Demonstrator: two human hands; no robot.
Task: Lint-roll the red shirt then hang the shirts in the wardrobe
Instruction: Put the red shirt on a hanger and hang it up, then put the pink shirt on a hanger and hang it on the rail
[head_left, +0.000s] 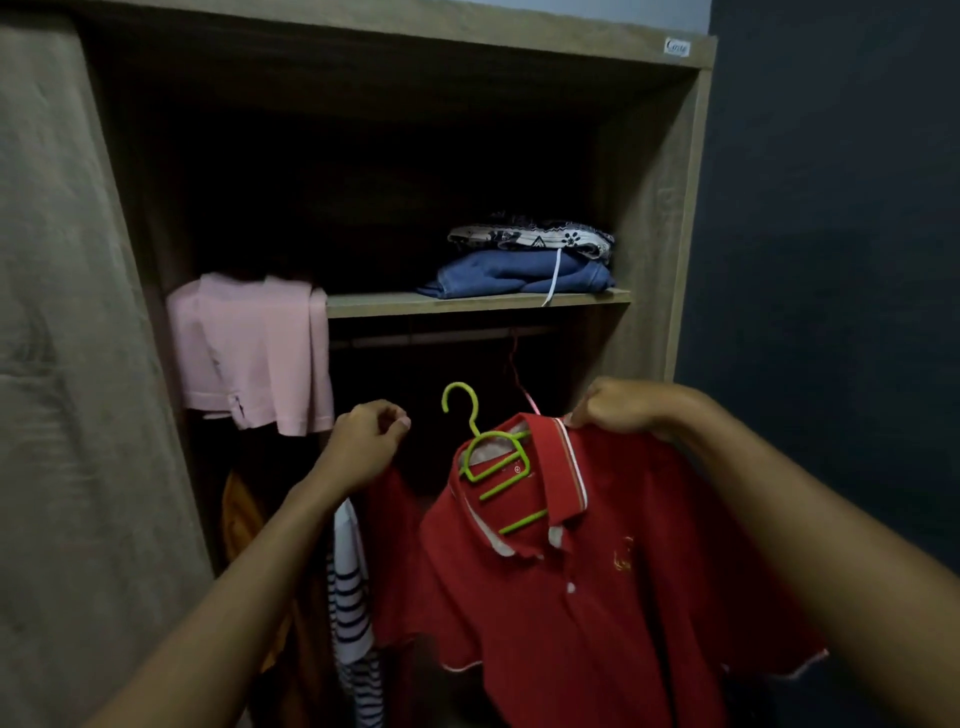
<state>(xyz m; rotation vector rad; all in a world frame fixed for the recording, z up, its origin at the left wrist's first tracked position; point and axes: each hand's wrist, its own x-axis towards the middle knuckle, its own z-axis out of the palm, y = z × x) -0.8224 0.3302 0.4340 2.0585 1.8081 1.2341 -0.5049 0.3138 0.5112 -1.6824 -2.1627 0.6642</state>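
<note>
From the head camera, looking into the open wood-grain wardrobe (644, 218), the red polo shirt with a white-trimmed collar (597, 597) hangs at about 5 o'clock, in front of the lower compartment. It sits on a lime-green plastic hanger (474, 415) threaded through the neck. The hanger's hook points up at 6 o'clock, free in the air below the hanging rail (441, 336) and not touching it.

The right hand (618, 408), at 4 o'clock, has its fingers bunched around the shirt's shoulder right by the collar and holds the garment up. The left hand (363, 441), at 7 o'clock, is curled with thumb and forefinger drawn together. Red cloth hangs just beneath its wrist, but I cannot tell whether it is actually pinching anything.

On the wooden shelf (467, 304) above the rail, at 1 o'clock, a folded blue garment (519, 275) lies with a black-and-white patterned cloth (530, 236) stacked on it. A pale pink shirt (249, 353) drapes over the shelf's left end at 9 o'clock. Down at 7 o'clock hang a white and navy striped garment (353, 597) and, beside it, an orange one (244, 519). A dark blue wall (831, 260) fills 3 o'clock.
</note>
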